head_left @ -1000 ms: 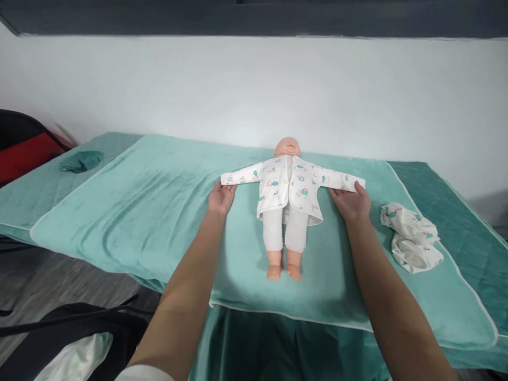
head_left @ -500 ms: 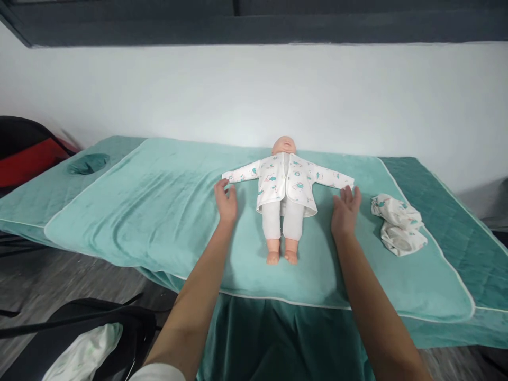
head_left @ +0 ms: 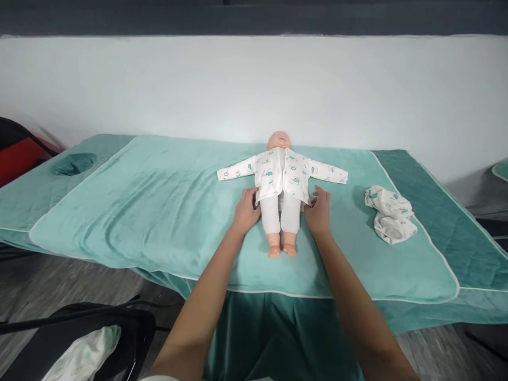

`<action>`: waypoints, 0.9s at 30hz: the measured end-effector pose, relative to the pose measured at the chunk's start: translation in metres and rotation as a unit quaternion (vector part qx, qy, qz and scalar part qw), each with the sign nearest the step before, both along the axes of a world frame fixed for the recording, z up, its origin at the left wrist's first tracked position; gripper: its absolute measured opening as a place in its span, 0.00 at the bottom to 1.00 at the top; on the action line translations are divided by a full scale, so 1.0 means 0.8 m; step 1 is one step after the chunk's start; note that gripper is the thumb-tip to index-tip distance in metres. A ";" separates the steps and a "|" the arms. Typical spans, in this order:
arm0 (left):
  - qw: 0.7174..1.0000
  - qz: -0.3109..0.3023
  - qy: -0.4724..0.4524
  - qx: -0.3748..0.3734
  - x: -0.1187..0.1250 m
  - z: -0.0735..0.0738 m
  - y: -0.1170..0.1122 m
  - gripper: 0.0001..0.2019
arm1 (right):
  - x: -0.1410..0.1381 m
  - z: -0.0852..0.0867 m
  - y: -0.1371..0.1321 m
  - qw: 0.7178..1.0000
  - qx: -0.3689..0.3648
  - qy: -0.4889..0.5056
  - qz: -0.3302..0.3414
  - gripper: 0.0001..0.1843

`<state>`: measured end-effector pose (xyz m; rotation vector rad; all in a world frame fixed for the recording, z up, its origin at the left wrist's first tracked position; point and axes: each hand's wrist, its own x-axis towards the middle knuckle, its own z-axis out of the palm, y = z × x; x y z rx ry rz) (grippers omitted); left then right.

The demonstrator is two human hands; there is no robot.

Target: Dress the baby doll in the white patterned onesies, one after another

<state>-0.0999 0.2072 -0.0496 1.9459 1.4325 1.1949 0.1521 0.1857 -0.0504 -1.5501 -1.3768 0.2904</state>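
A baby doll (head_left: 279,141) lies on its back with its arms stretched out to both sides. It wears a white printed baby jacket (head_left: 270,173) over white trousers (head_left: 270,214), and its feet are bare. My left hand (head_left: 246,211) is closed at the jacket's lower left corner, fingers curled at the hem beside the doll's hip. On the other side my right hand (head_left: 318,211) pinches the lower right corner of the hem. The fingertips of both hands are partly hidden by cloth.
Crumpled printed baby clothing (head_left: 392,214) lies right of the doll. A light green sheet (head_left: 159,211) covers the bed, which has a face hole (head_left: 73,164) at its left end. A black chair (head_left: 130,323) holding white cloth (head_left: 85,354) stands at lower left.
Both my hands have moved inward from the jacket's cuffs to its lower hem and closed there. The camera view has shifted slightly.
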 end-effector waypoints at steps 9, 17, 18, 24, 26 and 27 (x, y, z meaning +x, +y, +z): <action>0.998 0.056 -0.001 0.012 -0.003 -0.006 -0.003 0.18 | 0.001 0.000 -0.005 0.999 0.045 -0.002 -0.006 0.31; 0.990 0.042 -0.056 0.121 0.012 0.012 0.006 0.15 | -0.012 0.018 -0.001 0.985 0.128 -0.075 0.085 0.14; 0.990 0.043 -0.077 0.112 0.016 0.015 0.010 0.13 | -0.014 0.020 0.002 0.987 0.120 -0.063 0.089 0.12; 0.918 0.139 -0.371 0.002 0.032 0.018 0.043 0.12 | -0.010 0.016 0.026 0.980 0.072 0.184 0.020 0.15; 0.857 0.151 -0.493 -0.021 0.028 0.016 0.048 0.12 | -0.003 0.009 0.032 0.956 0.077 0.282 -0.015 0.15; 0.832 0.147 -0.534 -0.026 0.026 0.014 0.049 0.10 | 0.001 0.006 0.035 0.942 0.085 0.322 -0.024 0.12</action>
